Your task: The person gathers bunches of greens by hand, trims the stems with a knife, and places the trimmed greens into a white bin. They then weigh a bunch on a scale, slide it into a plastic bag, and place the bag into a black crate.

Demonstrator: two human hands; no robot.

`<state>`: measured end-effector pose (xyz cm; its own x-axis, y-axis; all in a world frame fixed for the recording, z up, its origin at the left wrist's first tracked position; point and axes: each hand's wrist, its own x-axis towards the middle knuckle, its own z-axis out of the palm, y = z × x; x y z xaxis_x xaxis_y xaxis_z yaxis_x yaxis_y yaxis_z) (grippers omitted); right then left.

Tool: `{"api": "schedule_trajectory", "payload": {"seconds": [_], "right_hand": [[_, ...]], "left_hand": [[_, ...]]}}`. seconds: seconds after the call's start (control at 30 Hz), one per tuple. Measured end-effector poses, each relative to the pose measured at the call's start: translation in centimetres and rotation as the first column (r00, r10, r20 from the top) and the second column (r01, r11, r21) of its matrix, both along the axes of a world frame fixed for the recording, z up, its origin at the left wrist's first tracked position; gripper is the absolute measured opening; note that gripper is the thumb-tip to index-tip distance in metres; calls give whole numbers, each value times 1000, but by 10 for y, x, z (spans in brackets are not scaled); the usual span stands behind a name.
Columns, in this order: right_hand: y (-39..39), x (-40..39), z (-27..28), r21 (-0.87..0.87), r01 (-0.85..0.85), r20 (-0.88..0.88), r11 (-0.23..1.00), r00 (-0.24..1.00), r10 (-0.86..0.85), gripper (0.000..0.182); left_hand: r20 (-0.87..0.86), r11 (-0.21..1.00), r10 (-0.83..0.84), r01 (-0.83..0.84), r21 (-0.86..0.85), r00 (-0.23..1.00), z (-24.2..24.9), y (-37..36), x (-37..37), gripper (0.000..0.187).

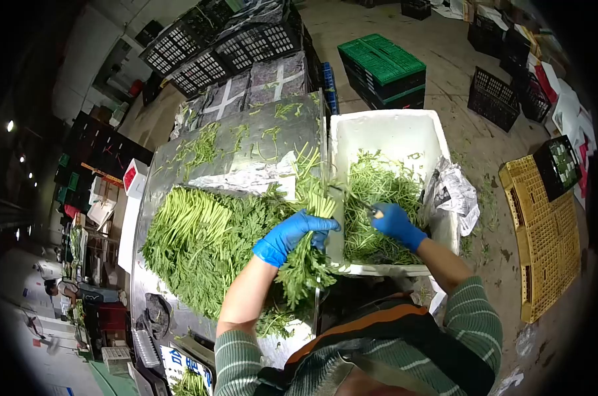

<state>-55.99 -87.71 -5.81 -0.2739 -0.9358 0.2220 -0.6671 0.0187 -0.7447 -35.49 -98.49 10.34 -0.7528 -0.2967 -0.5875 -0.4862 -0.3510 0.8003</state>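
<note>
My left hand [297, 235], in a blue glove, is closed round a bunch of leafy green stems [320, 205] at the right edge of the metal table [262, 125]. The cut ends point up and the leaves hang below the hand. Over the white foam box [391, 122], my right hand [396, 225], also gloved in blue, grips a knife [377, 213] by its light handle, the dark blade pointing up and left toward the bunch. Loose green trimmings [378, 191] lie in the box. A large pile of leafy greens [213, 251] covers the table left of my left hand.
Crumpled plastic [454, 195] hangs on the box's right rim. Behind stand stacked green-topped crates [385, 59] and black crates [259, 47]. A yellow pallet [543, 237] lies at the right. Newspaper [246, 179] lies on the table. A person [68, 290] is far left.
</note>
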Motion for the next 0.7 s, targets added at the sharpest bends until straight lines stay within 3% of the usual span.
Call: {"api": "schedule_trajectory", "payload": {"seconds": [0.03,0.07,0.1,0.13,0.17,0.27,0.33,0.4,0.43,0.5,0.53,0.6,0.63,0.67,0.7], "right_hand": [[8,-8,-20,26,44,151,999,987,-47,19],[12,-10,-31,66,76,303,995,949,-93,18],[9,-2,-14,48,140,256,989,955,-148,17],[6,6,4,-44,95,272,995,959,-80,16],[-2,15,37,-148,59,277,987,961,-16,16],[-29,42,70,-96,31,269,995,963,-5,15],[-39,53,74,-44,31,234,999,972,-20,11],[-48,62,70,-46,3,258,999,966,9,20],[-52,66,66,50,17,265,999,964,-29,19],[-50,67,35,344,-140,186,929,979,79,21],[-45,63,4,466,-231,239,854,962,130,32],[-46,62,13,479,-195,167,856,977,129,31],[-51,62,30,498,-209,333,841,942,37,31],[-66,68,38,439,-188,347,878,937,27,31],[-83,71,45,370,-160,362,915,932,17,31]], "left_hand": [[113,954,-82,111,-280,990,7,-7,-1,20],[111,912,-52,93,-400,992,-4,-16,-1,26],[398,762,-31,280,-584,917,-5,-24,-5,27],[641,564,60,503,-655,766,-7,-32,-8,27],[663,417,73,581,-699,745,-15,-36,-9,25],[628,94,240,626,-774,740,-19,-31,-18,15],[630,48,255,641,-766,734,-15,-28,-22,15],[607,-35,277,639,-768,745,-10,-27,-23,12],[561,-89,293,606,-790,774,-13,-30,-20,11],[517,-183,302,581,-793,801,-9,-33,-9,9],[449,-193,348,532,-825,823,1,-34,0,9],[376,-240,458,519,-820,806,22,-38,17,7],[339,-206,456,469,-859,823,30,-37,22,10],[311,-165,455,423,-891,834,33,-35,28,13],[306,-8,455,348,-938,836,30,-38,35,17]]}}
